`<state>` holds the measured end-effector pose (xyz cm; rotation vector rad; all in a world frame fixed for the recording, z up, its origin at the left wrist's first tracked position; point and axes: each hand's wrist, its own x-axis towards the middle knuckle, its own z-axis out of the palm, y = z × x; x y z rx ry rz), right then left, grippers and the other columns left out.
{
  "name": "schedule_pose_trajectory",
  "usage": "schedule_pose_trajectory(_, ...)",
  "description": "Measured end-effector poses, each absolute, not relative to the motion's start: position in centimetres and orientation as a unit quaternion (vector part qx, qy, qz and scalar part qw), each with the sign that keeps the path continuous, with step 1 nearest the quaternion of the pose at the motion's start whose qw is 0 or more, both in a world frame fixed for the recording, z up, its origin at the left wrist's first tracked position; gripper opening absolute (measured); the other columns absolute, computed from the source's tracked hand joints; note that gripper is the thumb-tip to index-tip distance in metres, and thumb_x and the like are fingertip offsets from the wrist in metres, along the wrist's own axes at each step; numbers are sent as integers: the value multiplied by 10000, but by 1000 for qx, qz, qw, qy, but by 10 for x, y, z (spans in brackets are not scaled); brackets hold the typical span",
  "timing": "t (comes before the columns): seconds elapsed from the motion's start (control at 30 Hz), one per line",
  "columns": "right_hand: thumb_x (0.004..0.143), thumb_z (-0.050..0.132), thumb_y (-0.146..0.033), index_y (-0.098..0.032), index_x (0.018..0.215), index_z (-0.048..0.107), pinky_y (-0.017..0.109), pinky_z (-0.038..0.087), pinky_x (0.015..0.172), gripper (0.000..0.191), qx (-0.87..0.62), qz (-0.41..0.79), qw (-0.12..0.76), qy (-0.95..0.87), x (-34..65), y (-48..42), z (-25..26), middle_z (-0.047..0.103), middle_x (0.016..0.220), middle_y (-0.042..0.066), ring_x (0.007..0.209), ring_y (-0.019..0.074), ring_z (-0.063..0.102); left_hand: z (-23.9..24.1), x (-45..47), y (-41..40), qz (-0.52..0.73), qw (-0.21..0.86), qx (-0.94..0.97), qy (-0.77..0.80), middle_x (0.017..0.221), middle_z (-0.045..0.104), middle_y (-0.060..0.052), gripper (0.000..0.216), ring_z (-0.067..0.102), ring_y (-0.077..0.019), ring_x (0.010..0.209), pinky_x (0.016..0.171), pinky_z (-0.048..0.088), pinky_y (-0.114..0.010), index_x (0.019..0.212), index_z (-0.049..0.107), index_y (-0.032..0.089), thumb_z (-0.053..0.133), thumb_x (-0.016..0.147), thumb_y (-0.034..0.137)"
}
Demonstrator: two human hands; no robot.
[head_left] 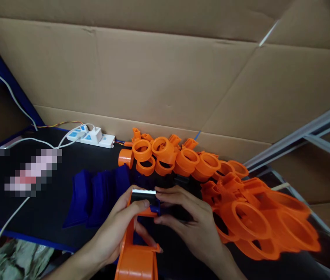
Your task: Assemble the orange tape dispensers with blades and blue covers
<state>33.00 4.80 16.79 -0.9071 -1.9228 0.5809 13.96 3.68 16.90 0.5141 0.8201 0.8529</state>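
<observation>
My left hand is closed around an orange tape dispenser, its thumb pressed on a black plate at the head. Along the top edge of that plate runs a white serrated blade. On the right of the head, my right hand pinches the dispenser's edge between thumb and fingers, by a small dark blue part. The fingertips partly hide this blue part. The dispenser's ring-shaped lower end points toward me and is cut off by the bottom of the view.
Several dark blue curved pieces lie left of my hands. Orange dispenser bodies with rings are piled at right, and another row lines the cardboard wall. A white power strip with cables sits on the black table. Something at left is pixelated.
</observation>
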Motion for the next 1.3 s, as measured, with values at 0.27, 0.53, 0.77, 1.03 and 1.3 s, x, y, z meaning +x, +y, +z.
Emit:
schedule_pose_trajectory(0.27,775,827,-163,-264,1191,660,201,584,889,459,-386,225,428,-785,317,62,177,745,1134,22,1000,147,723,170,126,54,402,797,265,364,850,692,-11,269,699,-170,457,452,543,-246,1018,495,200,648,866,362)
schedule_pose_trajectory(0.53,782,812,-134,-213,1100,702,229,601,876,345,-356,152,431,-815,321,64,172,718,1142,69,1035,171,714,163,127,60,445,761,324,344,905,626,2,251,686,-136,536,500,622,-305,1045,550,191,672,870,324)
schedule_pose_trajectory(0.77,777,814,-125,-233,1104,722,268,603,895,357,-351,205,444,-799,316,62,164,719,1155,64,1062,186,708,168,124,56,436,775,288,355,876,626,2,189,669,-133,529,472,618,-308,1009,543,187,645,883,284)
schedule_pose_trajectory(1.03,758,838,-163,-251,1074,723,254,615,863,347,-407,257,437,-760,316,73,176,725,1131,44,1013,181,726,168,126,68,424,775,302,359,816,630,25,194,669,-119,560,561,634,-292,1038,573,195,672,871,194)
schedule_pose_trajectory(1.3,788,799,-125,-263,1133,717,250,618,821,380,-380,200,424,-797,319,49,177,721,1153,53,1012,192,724,166,122,47,441,766,340,320,841,646,2,185,682,-124,662,613,614,-236,1030,598,196,694,876,231)
